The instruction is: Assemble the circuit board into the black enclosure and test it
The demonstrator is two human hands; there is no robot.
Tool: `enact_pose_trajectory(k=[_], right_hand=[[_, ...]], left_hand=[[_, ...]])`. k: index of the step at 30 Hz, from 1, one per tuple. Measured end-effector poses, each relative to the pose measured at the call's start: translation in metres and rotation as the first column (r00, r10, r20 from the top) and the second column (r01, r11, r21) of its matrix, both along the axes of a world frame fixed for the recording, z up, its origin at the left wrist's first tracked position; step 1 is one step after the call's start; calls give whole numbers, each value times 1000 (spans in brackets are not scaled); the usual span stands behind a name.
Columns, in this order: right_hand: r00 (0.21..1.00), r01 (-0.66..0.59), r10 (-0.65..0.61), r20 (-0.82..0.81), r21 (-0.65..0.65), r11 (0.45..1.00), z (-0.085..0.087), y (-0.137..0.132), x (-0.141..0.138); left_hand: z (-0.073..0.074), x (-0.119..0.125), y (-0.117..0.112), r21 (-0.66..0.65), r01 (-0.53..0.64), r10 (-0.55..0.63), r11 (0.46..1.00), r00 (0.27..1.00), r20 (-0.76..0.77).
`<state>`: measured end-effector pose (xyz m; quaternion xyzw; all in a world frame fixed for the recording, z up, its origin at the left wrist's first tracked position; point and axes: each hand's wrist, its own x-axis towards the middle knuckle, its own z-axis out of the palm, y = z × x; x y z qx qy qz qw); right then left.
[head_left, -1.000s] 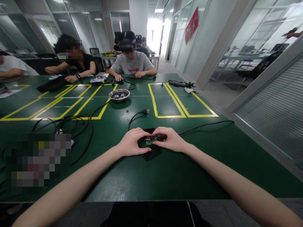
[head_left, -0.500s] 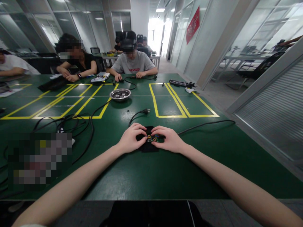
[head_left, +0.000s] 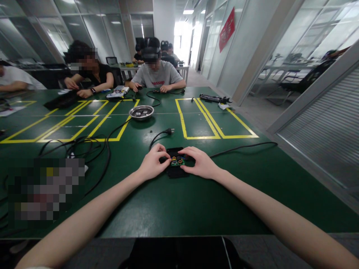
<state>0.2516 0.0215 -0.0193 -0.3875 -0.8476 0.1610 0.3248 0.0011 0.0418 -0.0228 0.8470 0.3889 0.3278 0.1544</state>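
Note:
A small green circuit board (head_left: 177,163) with copper-coloured ring parts lies between my hands, over an opened black plastic case (head_left: 178,173). My left hand (head_left: 152,162) grips the board's left end with thumb and fingers curved toward it. At the right end, the thumb and forefinger of my right hand (head_left: 199,163) hold the board from its near and far sides. Black cord runs out from both ends of the case; a power plug (head_left: 169,131) lies just beyond my left hand. My fingers hide the cord joints.
A metal bowl (head_left: 141,113) with small metal parts stands further off. Coiled black cables (head_left: 84,147) and a blurred-out item (head_left: 46,190) lie at left. A folded black tripod (head_left: 214,98) rests beyond the yellow tape. Co-workers sit across the green table (head_left: 157,209).
The fingers of my right hand have spread a little, and more of the green board shows. The view has shifted slightly. Across the table, one co-worker's hands have moved apart.

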Motion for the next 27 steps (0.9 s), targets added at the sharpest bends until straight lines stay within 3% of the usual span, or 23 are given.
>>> enact_pose_trajectory(k=[16,22,27], right_hand=[[998,21,-22,-59,-6,1000,-1,-1,-2],[997,70,-71,26,34,997,1,5,12],[1000,6,-7,19,68,998,7,6,22]], left_hand=[[0,0,3,-21,-11,10,1000,999,-51],[5,2,1,-55,-41,38,998,998,-48],[12,4,-6,-53,-57,58,997,998,25]])
